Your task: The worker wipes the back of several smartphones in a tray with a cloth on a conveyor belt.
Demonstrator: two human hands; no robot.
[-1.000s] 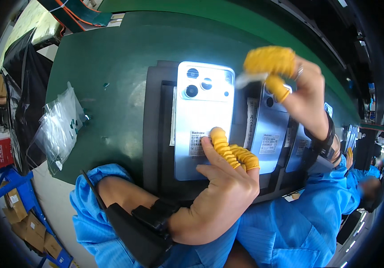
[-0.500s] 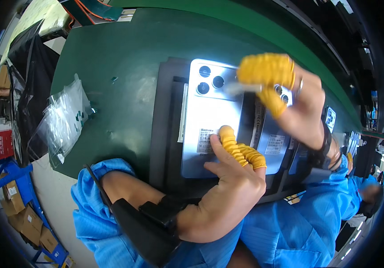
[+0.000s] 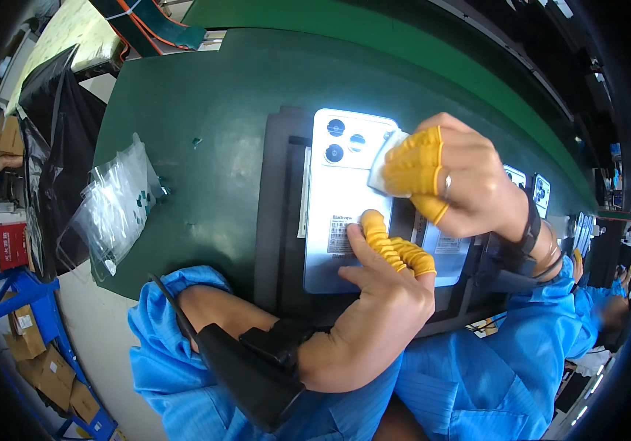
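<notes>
A silver-blue smartphone [image 3: 348,191] lies back up on a black tray [image 3: 275,213], its three round camera lenses at the far end and a printed label lower down. My left hand [image 3: 385,301] holds it at its near right part, thumb by the label and yellow-covered fingers on the back and along the right edge. At the phone's far right edge, my right hand [image 3: 466,173] pinches a small whitish piece [image 3: 379,173], perhaps a wipe, against the back. Yellow ribbed finger covers sit on its fingers too. A second phone [image 3: 444,264] lies to the right, partly hidden by my hands.
Clear plastic bags [image 3: 117,209] lie at the left of the green table [image 3: 213,88]. More phones [image 3: 542,192] stretch off to the right, where a person in blue [image 3: 587,294] sits. Cardboard boxes [image 3: 47,371] and a blue frame [image 3: 36,309] stand lower left.
My right hand has come down and left onto the phone's far right edge, bringing the whitish piece against it. My left hand keeps its place on the phone.
</notes>
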